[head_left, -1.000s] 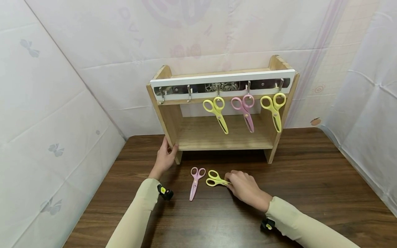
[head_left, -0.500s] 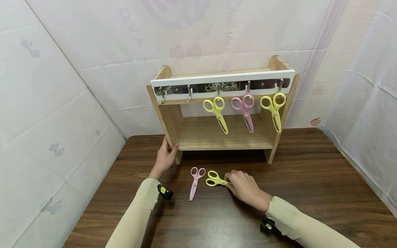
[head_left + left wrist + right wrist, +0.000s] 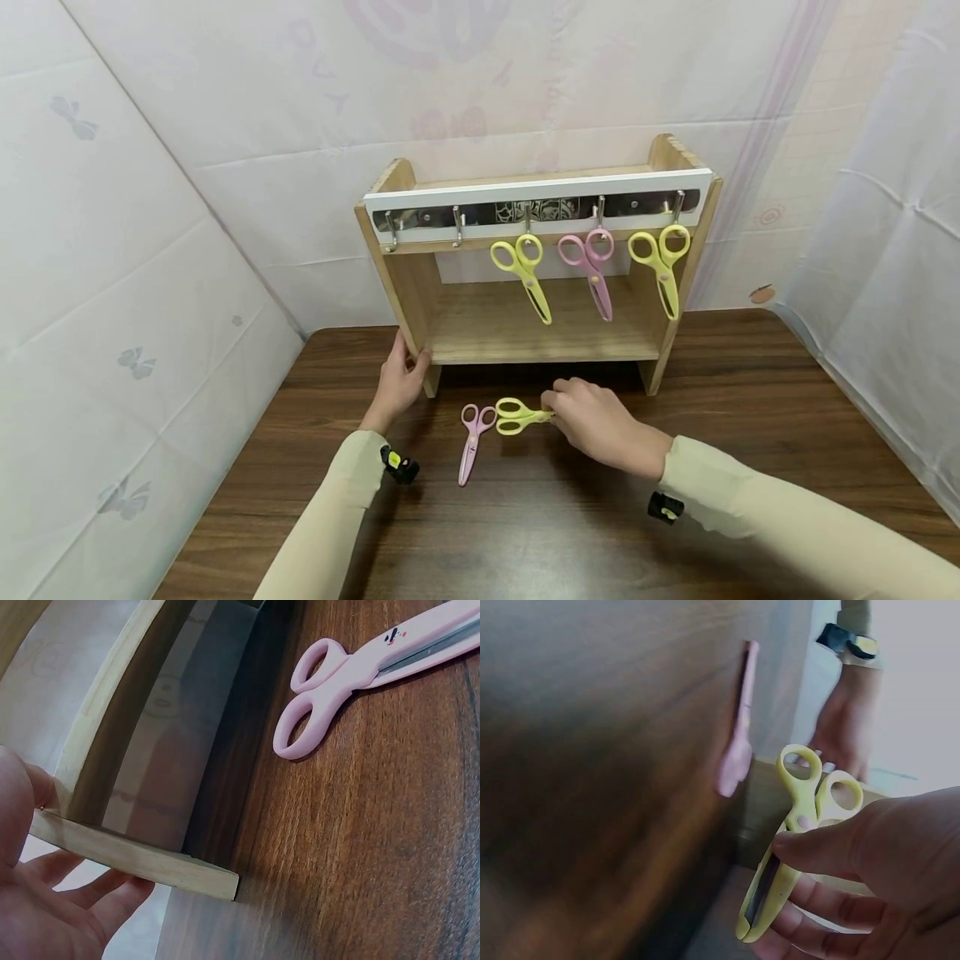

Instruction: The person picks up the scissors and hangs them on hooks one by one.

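Observation:
My right hand (image 3: 600,421) pinches yellow scissors (image 3: 517,416) by the blades, between thumb and fingers, with the handle loops pointing left. In the right wrist view these scissors (image 3: 799,802) are off the tabletop. Pink scissors (image 3: 471,446) lie on the table just left of them, loops toward the shelf. My left hand (image 3: 400,379) grips the lower left side panel of the wooden shelf (image 3: 547,354); in the left wrist view the thumb is on the inner side and the fingers on the outer.
A white hook rail (image 3: 442,190) runs across the shelf's top front. From its hooks hang yellow scissors (image 3: 528,283) at the middle, pink scissors (image 3: 596,279) and yellow scissors (image 3: 666,275) at the right. Two left hooks (image 3: 457,227) hold nothing. Patterned cloth walls surround the dark wood table (image 3: 480,542).
My right hand has lifted the yellow scissors from the table and moved slightly toward the shelf. The left hand and the pink scissors on the table have stayed put.

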A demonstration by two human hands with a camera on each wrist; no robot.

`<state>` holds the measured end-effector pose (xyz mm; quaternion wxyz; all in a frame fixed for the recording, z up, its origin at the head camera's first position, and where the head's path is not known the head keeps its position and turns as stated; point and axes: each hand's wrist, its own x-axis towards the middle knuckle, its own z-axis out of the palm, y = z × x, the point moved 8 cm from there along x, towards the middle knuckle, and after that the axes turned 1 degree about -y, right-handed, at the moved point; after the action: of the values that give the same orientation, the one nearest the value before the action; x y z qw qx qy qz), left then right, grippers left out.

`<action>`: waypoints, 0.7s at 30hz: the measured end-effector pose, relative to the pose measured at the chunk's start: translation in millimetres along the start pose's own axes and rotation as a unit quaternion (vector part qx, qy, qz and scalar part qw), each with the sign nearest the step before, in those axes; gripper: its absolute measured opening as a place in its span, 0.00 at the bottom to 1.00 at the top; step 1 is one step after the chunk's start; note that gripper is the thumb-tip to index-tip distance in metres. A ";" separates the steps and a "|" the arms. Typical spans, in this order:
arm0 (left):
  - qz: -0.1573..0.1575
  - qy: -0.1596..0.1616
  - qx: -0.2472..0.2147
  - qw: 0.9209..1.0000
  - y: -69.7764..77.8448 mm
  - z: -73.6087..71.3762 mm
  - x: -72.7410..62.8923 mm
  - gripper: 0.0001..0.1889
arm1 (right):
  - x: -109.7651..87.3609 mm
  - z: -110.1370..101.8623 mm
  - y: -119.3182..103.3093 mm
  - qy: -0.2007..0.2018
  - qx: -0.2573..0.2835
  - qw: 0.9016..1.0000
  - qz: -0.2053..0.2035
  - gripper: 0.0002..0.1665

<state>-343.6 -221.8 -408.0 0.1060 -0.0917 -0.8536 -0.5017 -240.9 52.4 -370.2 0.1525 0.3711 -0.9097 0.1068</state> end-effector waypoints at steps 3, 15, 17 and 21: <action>-0.001 -0.001 0.001 1.000 -1.1 -0.1 0.0 0.30 | 8.5 -19.4 -2.6 0.014 -0.011 1.000 -0.015 0.08; 0.001 -0.001 -0.001 1.000 -1.8 -0.5 0.7 0.29 | 41.1 -89.2 -12.6 0.067 -0.016 0.997 -0.044 0.08; 0.001 0.000 -0.002 1.000 -1.7 -0.6 0.9 0.29 | 45.1 -98.2 -14.3 0.078 -0.006 0.996 -0.047 0.07; 0.003 0.002 -0.003 1.000 -1.6 -0.4 2.0 0.29 | 52.9 -115.5 -17.0 0.109 0.019 0.992 -0.062 0.07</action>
<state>-345.9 -222.8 -408.5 0.1084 -0.0936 -0.8519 -0.5037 -241.8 42.0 -242.5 0.2500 0.4159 -0.8607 0.1542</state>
